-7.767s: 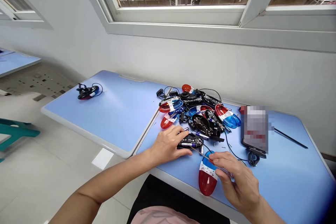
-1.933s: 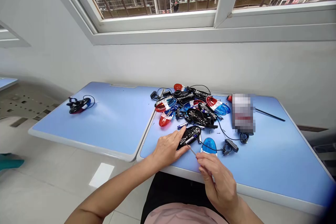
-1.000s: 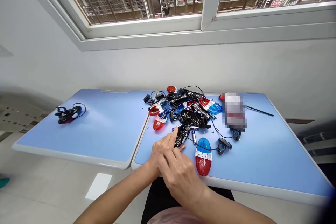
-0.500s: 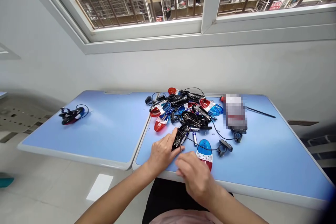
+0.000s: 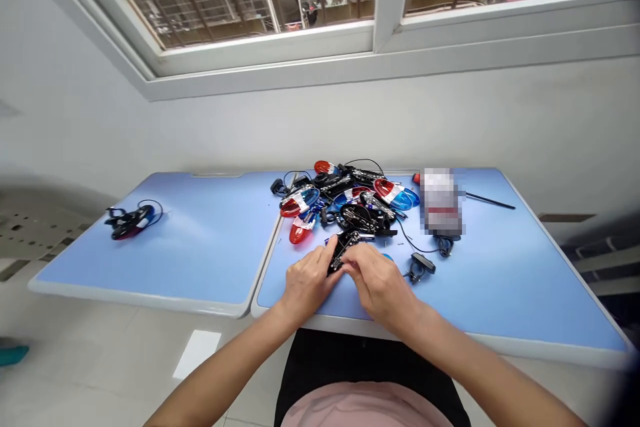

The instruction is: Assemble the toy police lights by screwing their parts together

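On the blue surface (image 5: pixel 465 293), your left hand (image 5: pixel 310 283) angles inward, its grip curled closed on a narrow black circuit board (image 5: pixel 343 250). Your right hand (image 5: pixel 383 285) comes in from the other side, pressing close against the board's lower end; you cannot tell whether it pinches. Glossy red-and-blue plastic shells (image 5: pixel 301 230) lie piled just behind.

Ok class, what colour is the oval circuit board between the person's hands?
The oval circuit board is black, best seen in the head view.
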Action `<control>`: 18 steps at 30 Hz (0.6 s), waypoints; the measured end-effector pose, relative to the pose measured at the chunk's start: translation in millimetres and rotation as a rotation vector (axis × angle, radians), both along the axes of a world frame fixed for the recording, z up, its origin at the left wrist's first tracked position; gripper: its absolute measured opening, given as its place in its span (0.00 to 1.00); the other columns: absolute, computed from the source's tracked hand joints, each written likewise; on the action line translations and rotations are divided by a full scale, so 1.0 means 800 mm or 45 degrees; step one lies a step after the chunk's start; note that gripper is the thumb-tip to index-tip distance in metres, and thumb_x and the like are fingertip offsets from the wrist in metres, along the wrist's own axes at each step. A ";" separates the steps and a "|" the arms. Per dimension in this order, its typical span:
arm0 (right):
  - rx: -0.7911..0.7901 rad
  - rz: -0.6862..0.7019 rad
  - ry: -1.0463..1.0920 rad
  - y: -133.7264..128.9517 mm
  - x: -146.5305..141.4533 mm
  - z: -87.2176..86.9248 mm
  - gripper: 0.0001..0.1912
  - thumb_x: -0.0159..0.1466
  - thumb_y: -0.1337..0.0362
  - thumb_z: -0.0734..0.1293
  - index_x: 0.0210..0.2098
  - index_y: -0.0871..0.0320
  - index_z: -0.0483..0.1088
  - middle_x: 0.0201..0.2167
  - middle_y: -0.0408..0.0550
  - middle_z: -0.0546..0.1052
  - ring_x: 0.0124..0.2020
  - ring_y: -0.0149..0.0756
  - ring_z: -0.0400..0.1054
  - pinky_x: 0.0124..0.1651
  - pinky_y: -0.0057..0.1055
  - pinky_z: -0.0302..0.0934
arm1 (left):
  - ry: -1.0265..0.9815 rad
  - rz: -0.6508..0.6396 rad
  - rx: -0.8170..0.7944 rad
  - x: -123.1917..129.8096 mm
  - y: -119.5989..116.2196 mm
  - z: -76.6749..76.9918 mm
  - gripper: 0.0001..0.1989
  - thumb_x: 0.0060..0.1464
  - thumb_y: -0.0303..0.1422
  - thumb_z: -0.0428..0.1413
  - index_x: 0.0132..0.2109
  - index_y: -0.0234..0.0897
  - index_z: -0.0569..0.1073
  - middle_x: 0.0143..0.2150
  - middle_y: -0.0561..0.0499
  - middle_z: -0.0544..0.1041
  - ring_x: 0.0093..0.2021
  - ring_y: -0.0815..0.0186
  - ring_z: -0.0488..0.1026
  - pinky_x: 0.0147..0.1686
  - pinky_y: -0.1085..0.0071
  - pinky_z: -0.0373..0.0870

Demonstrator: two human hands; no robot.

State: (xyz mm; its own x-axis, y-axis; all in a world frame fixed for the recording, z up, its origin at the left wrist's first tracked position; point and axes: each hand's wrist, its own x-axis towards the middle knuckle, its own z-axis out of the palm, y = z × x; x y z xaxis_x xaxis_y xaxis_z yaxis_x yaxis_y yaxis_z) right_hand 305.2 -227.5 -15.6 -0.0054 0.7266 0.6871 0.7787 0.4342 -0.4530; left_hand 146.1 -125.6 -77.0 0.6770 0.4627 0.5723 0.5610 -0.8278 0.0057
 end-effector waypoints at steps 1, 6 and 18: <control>-0.022 0.010 0.021 0.003 0.004 0.005 0.08 0.75 0.69 0.58 0.42 0.56 0.68 0.32 0.49 0.77 0.33 0.38 0.72 0.36 0.32 0.68 | 0.006 0.027 0.000 -0.001 0.000 -0.001 0.24 0.73 0.44 0.50 0.65 0.32 0.71 0.34 0.48 0.82 0.31 0.62 0.81 0.24 0.71 0.67; -0.115 -0.048 0.525 0.001 0.054 0.018 0.10 0.75 0.60 0.61 0.42 0.55 0.72 0.36 0.47 0.79 0.32 0.34 0.76 0.36 0.31 0.71 | 0.118 0.098 -0.131 -0.003 0.000 -0.002 0.28 0.69 0.47 0.55 0.68 0.36 0.70 0.43 0.45 0.84 0.37 0.60 0.83 0.28 0.73 0.70; 0.028 -0.069 1.758 0.034 0.189 0.029 0.21 0.51 0.48 0.81 0.31 0.56 0.76 0.30 0.43 0.77 0.24 0.27 0.68 0.25 0.26 0.68 | -0.032 0.076 -0.029 -0.007 -0.019 0.022 0.32 0.71 0.49 0.50 0.74 0.41 0.57 0.52 0.39 0.78 0.47 0.53 0.81 0.32 0.69 0.77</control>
